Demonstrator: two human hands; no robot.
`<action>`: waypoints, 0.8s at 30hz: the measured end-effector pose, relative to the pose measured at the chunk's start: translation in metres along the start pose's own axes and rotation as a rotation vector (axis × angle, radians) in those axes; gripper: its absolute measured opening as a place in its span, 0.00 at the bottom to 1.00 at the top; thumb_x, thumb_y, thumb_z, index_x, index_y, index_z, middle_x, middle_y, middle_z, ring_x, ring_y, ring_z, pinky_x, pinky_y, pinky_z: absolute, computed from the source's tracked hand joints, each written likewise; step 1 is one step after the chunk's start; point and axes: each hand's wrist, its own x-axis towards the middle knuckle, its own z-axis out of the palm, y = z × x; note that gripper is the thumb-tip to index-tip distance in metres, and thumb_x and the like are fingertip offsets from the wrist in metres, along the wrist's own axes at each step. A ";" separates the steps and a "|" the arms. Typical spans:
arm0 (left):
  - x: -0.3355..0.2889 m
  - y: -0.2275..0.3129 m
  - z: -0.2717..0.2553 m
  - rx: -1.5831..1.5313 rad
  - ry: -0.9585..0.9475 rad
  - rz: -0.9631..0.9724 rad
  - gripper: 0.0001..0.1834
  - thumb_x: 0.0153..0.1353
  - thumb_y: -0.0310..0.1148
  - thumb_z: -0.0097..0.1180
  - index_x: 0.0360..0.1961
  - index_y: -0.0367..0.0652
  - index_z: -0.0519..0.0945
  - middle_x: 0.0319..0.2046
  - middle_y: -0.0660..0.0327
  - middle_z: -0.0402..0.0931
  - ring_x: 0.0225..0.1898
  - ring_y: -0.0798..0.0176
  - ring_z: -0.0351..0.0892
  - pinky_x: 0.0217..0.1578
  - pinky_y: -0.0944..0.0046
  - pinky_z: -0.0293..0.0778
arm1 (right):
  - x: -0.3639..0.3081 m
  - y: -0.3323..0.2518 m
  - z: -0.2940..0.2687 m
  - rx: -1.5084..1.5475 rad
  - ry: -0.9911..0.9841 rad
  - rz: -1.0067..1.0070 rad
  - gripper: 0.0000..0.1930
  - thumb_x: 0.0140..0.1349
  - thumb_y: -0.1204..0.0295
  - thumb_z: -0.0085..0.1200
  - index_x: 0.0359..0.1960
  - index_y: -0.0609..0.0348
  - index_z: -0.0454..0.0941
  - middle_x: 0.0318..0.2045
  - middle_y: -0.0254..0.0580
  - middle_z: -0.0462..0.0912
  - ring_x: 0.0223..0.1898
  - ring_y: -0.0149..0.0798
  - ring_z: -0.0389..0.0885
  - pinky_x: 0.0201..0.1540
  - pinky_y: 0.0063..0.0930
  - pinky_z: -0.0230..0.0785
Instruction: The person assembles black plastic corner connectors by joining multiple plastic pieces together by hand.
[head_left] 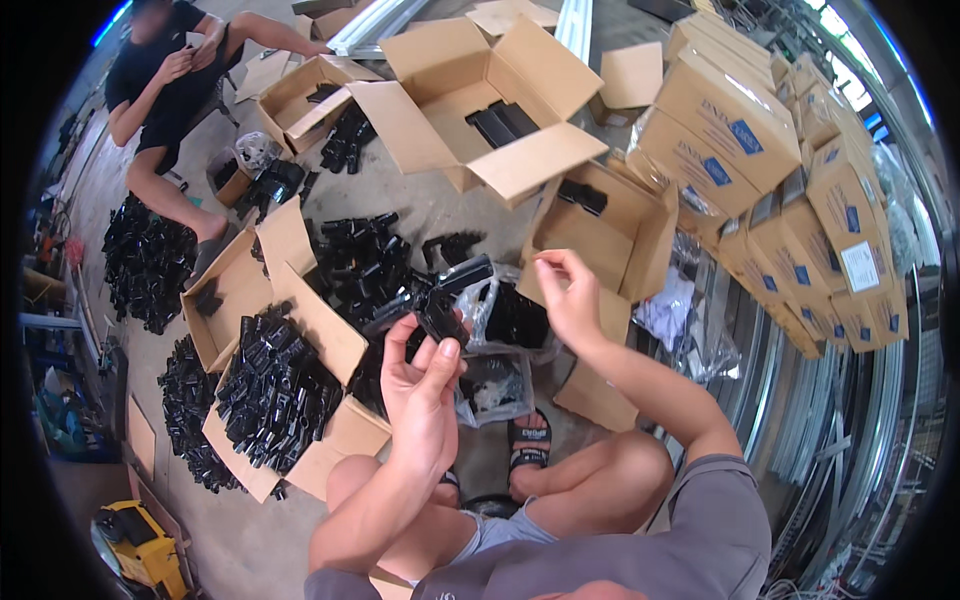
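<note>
My left hand (422,385) is closed around a glossy black branching fitting (440,308), its tube-like arms pointing several ways. It is raised in front of me, above a heap of similar black parts (360,255). Just right of it, apart from the fitting, my right hand (572,298) is up with thumb and fingertips drawn together. Whatever lies between those fingertips, if anything, is too small to make out. Below the fitting are clear plastic bags (495,385) with black pieces in them. An open carton (655,235) stands behind my right hand.
An open carton piled with black fittings (280,390) stands at left, with loose heaps (150,260) beyond. A large open carton (425,55) is ahead. Stacked sealed cartons (720,120) and metal profiles (800,430) line the right. Another person (165,90) sits far left. A yellow tool (145,545) is near left.
</note>
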 end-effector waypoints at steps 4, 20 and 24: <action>0.009 0.008 -0.005 -0.040 -0.022 -0.120 0.22 0.62 0.23 0.60 0.57 0.39 0.71 0.52 0.55 0.79 0.54 0.64 0.78 0.43 0.71 0.73 | 0.084 0.160 -0.033 -0.614 -0.151 0.200 0.17 0.60 0.63 0.55 0.46 0.61 0.81 0.43 0.59 0.83 0.48 0.55 0.82 0.52 0.45 0.73; 0.037 0.027 -0.015 0.228 0.049 -0.250 0.30 0.50 0.31 0.70 0.53 0.32 0.75 0.50 0.47 0.78 0.56 0.52 0.76 0.63 0.50 0.64 | 0.227 0.284 -0.031 -1.321 -0.296 0.361 0.37 0.58 0.63 0.59 0.68 0.49 0.55 0.69 0.45 0.61 0.71 0.48 0.58 0.71 0.56 0.47; 0.049 0.026 -0.014 0.181 -0.078 -0.315 0.31 0.52 0.30 0.69 0.57 0.34 0.71 0.51 0.45 0.76 0.55 0.50 0.76 0.61 0.50 0.66 | 0.219 0.291 -0.043 -1.220 -0.322 0.491 0.35 0.59 0.65 0.58 0.67 0.52 0.58 0.67 0.48 0.62 0.70 0.51 0.58 0.69 0.54 0.54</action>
